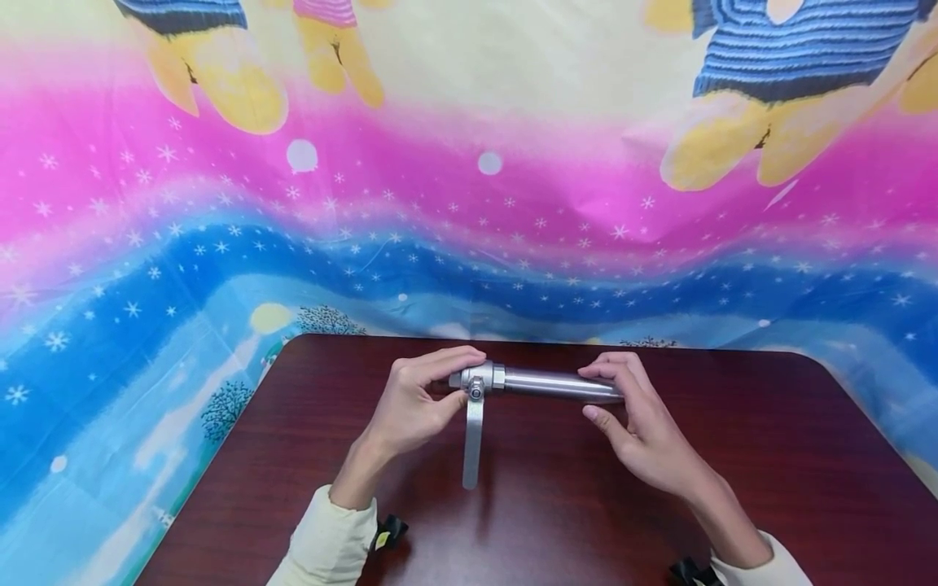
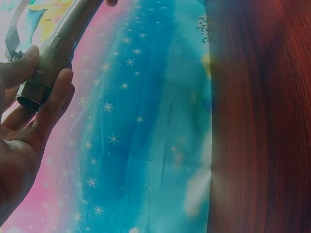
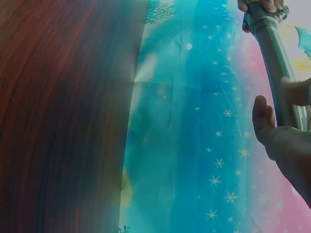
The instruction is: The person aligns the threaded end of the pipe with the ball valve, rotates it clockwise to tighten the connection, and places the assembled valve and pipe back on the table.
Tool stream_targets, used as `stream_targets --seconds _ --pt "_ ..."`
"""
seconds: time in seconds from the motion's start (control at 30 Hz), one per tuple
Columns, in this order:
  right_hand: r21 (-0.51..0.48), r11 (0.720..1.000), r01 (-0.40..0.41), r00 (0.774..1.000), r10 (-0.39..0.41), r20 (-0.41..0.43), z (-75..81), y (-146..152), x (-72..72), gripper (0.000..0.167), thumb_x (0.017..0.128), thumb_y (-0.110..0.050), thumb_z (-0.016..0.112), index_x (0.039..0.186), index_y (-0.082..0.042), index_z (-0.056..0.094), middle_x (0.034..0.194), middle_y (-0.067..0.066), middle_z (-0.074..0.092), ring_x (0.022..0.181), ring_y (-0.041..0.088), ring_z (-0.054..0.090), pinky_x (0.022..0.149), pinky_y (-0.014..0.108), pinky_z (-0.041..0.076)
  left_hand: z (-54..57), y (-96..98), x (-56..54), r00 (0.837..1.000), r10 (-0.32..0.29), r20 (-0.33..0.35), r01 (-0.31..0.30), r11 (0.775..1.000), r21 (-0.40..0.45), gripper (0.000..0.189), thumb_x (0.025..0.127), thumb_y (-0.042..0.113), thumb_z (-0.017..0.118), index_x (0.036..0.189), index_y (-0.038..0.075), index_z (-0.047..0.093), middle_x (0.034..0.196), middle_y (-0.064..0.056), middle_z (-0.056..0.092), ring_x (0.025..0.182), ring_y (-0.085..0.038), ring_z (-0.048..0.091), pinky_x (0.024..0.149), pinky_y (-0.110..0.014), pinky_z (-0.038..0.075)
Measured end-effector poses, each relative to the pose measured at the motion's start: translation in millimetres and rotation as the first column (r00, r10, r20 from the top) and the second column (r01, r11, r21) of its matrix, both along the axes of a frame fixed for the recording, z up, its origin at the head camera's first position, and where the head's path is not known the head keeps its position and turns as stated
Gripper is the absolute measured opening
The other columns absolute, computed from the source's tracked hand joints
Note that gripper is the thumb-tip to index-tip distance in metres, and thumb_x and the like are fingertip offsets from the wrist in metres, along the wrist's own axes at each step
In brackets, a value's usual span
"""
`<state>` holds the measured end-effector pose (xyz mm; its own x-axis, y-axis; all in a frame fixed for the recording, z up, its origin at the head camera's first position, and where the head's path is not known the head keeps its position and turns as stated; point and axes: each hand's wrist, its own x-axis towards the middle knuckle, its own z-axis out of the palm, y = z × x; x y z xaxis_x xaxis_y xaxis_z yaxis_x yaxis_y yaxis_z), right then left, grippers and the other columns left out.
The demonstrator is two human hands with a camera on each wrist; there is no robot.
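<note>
A metal ball valve with a flat lever handle is joined to a smooth steel pipe. Over the table, the assembly lies roughly level across the head view, its lever pointing toward me. My left hand grips the valve body, thumb near the lever's pivot and fingers behind. In the left wrist view the valve's open end shows between thumb and fingers. Around the pipe's right end curls my right hand, fingers over the top and thumb below. That end is partly hidden by the hand.
Beneath the hands is a dark red-brown wooden table with rounded far corners. Behind it hangs a printed cloth with snowflakes and cartoon bears. Dark straps are at the pale sleeves.
</note>
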<state>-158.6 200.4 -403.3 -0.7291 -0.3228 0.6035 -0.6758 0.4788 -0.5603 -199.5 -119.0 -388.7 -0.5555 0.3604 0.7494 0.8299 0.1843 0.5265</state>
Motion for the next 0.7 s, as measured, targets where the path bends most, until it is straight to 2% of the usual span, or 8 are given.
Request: stream_targets --seconds 0.1,0.17,0.57,0.7 --pt "0.008 1.000 0.015 1.000 -0.015 -0.018 0.0 -0.4 0.0 0.051 0.087 0.020 0.072 0.131 -0.002 0.062 0.130 0.007 0.053 0.119 0.004 0.050 0.096 0.009 0.042 0.5 0.2 0.5 1.000 -0.004 0.003 0.004 1.000 0.000 0.047 0.077 -0.019 0.075 0.120 -0.002 0.079 0.121 -0.017 0.080 0.114 -0.030 0.077 0.089 -0.017 0.059" --pt "0.013 1.000 0.025 0.999 -0.025 -0.035 0.2 -0.2 -0.6 0.050 0.086 0.020 0.073 0.130 -0.002 0.063 0.128 0.006 0.055 0.117 0.004 0.051 0.094 0.010 0.042 0.9 0.5 0.7 1.000 -0.006 0.001 0.006 1.000 -0.002 0.046 0.077 -0.019 0.075 0.120 -0.002 0.079 0.121 -0.017 0.080 0.114 -0.030 0.077 0.090 -0.016 0.058" --pt "0.025 0.999 0.029 0.998 -0.027 -0.056 0.7 1.7 -2.7 0.053 0.090 0.018 0.069 0.136 -0.007 0.066 0.127 0.004 0.062 0.107 0.003 0.055 0.088 0.014 0.042 0.2 0.2 0.2 1.000 -0.010 -0.006 0.010 1.000 -0.001 0.047 0.077 -0.019 0.076 0.121 -0.001 0.079 0.121 -0.017 0.080 0.114 -0.031 0.077 0.094 -0.017 0.058" --pt "0.023 1.000 0.020 0.999 -0.019 -0.044 0.0 2.0 -2.7 0.052 0.091 0.019 0.067 0.137 -0.006 0.065 0.127 0.004 0.062 0.103 0.004 0.058 0.085 0.011 0.050 1.1 0.4 0.8 1.000 -0.010 -0.009 0.010 1.000 -0.003 0.047 0.077 -0.018 0.077 0.121 0.000 0.079 0.121 -0.017 0.080 0.115 -0.031 0.077 0.097 -0.017 0.057"
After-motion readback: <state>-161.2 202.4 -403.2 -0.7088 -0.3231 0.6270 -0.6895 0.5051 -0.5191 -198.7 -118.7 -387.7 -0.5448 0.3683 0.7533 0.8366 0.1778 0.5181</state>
